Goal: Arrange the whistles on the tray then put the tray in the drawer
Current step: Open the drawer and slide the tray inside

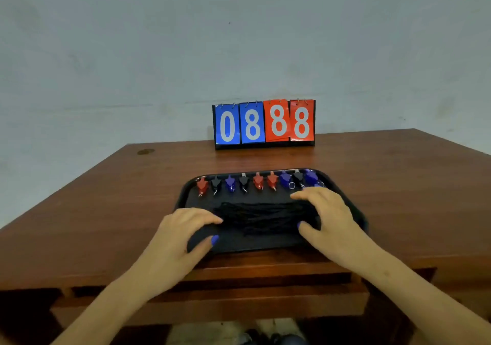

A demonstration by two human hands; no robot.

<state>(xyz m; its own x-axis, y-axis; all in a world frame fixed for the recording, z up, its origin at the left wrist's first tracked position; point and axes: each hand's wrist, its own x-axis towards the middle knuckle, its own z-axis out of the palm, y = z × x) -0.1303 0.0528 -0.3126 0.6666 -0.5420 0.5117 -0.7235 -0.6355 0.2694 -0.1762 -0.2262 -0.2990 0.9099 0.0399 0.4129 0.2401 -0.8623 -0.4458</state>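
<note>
Tray (186, 193): black, sits on the wooden desk (106, 211) near the front edge, right above the drawer (212, 304).
Whistles (257, 181): nine in a row along the tray's far rim, cords (263, 217) bunched in the middle, so the arranging looks done.
Left hand (183, 234): open, fingers spread flat on the tray's near-left part, gripping nothing.
Right hand (328, 217): same deal, flat over the cords, probably tidying them.
Drawer: looks partly pulled out, inside hidden.
Scoreboard (264, 124): behind, well apart.

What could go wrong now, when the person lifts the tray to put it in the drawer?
The whistles only lie loose in a row along the far rim of the tray, so a tilt may make them slide. The black cords are bunched in the middle and may tangle. The drawer seems only partly open, so the tray might catch.
</note>
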